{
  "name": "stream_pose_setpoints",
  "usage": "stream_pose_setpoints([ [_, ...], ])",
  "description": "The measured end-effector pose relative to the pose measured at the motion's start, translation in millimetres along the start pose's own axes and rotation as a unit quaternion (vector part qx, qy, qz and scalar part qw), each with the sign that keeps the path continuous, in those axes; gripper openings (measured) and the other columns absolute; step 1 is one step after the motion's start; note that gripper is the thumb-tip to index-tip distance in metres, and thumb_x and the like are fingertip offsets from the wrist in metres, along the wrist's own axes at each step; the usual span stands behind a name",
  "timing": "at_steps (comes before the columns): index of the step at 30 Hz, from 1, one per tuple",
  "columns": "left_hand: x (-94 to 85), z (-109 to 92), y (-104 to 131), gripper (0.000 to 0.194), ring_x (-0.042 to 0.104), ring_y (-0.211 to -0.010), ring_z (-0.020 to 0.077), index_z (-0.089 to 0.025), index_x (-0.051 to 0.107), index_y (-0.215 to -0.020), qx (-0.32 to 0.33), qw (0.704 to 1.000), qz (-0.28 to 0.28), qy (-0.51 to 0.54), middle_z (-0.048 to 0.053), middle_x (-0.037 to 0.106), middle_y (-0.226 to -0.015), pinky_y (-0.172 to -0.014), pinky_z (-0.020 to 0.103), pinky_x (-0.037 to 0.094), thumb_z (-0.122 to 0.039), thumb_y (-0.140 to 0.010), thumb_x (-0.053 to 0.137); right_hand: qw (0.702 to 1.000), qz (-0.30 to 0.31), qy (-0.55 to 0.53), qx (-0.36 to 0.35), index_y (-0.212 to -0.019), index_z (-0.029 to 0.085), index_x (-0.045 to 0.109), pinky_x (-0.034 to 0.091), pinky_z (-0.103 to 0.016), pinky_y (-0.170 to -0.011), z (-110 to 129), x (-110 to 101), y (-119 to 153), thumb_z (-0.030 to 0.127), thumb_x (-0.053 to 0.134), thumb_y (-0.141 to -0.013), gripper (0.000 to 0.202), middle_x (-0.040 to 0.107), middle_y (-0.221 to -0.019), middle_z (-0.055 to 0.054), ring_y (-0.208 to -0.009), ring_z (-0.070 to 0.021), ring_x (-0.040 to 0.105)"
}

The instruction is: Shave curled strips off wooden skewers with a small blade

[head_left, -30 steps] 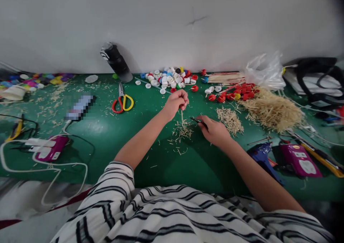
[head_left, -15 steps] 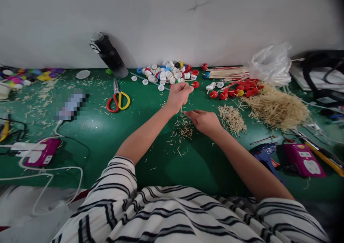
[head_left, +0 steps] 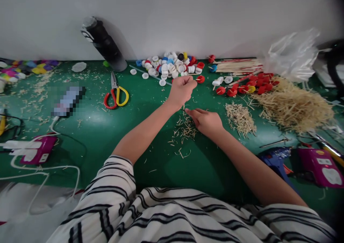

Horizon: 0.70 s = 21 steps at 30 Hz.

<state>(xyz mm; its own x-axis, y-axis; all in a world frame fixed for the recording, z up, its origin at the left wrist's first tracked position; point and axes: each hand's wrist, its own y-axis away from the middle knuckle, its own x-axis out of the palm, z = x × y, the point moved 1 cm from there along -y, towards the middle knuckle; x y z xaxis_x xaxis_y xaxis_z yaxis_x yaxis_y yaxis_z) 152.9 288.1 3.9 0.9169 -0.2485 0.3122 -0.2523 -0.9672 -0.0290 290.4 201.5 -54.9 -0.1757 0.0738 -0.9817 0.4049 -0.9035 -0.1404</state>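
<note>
We are seeing the right hand closed in beneath the left hand, where a second ago it was sitting lower and farther right. At the centre of the frame, we are watching the left hand clenching a thin pale stick, only its lower end showing under the fist. The right hand is pinching a slim dark tool, mostly hidden; we cannot tell whether it is touching the stick.

Just below, we are finding loose shavings lying scattered on the green table. Right of centre, a small pile of clippings is sitting beside a larger heap of pale fibres. Above it, red caps are clustering near bundled sticks, and a clear plastic bag is filling the upper right. At upper centre, mostly white caps are piling up near the wall. Left of centre, we are noting scissors, with a dark bottle standing above. At lower right, a blue glue gun is lying beside a purple box.
</note>
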Motion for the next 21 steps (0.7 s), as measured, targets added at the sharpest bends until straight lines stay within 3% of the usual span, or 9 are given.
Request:
stream_pose_setpoints([
  [9,-2.7,2,2,0.042,0.019,-0.04,0.0015,-0.022,0.024,-0.057,0.051,0.998,0.026,-0.016,-0.009,0.019,-0.049,-0.043,0.025,0.011,-0.009,-0.083,0.054,0.997,0.038,0.07,-0.017,-0.141,0.036,0.065,0.018,-0.033,-0.052,4,0,9,0.023,0.046,-0.098,0.048,0.076,-0.109,-0.001,-0.079,-0.0163,0.064],
  [17,-2.2,4,2,0.04,0.019,-0.04,0.002,-0.022,0.026,-0.056,0.059,0.997,0.035,-0.018,-0.009,0.02,-0.049,-0.043,0.026,0.011,-0.01,-0.081,0.055,0.999,-0.03,0.035,-0.002,-0.141,0.033,0.066,0.023,-0.031,-0.055,3,0,4,0.025,0.042,-0.103,0.046,0.076,-0.102,-0.002,-0.079,-0.0155,0.064],
  [21,-1.1,3,1,0.041,0.018,-0.04,0.0014,-0.021,0.024,-0.057,0.047,0.999,0.011,-0.023,-0.009,0.018,-0.049,-0.042,0.024,0.011,-0.008,-0.082,0.054,0.998,-0.041,0.036,0.009,-0.142,0.034,0.065,0.024,-0.031,-0.054,8,0,-3,0.025,0.04,-0.103,0.047,0.076,-0.099,-0.002,-0.079,-0.0164,0.064],
])
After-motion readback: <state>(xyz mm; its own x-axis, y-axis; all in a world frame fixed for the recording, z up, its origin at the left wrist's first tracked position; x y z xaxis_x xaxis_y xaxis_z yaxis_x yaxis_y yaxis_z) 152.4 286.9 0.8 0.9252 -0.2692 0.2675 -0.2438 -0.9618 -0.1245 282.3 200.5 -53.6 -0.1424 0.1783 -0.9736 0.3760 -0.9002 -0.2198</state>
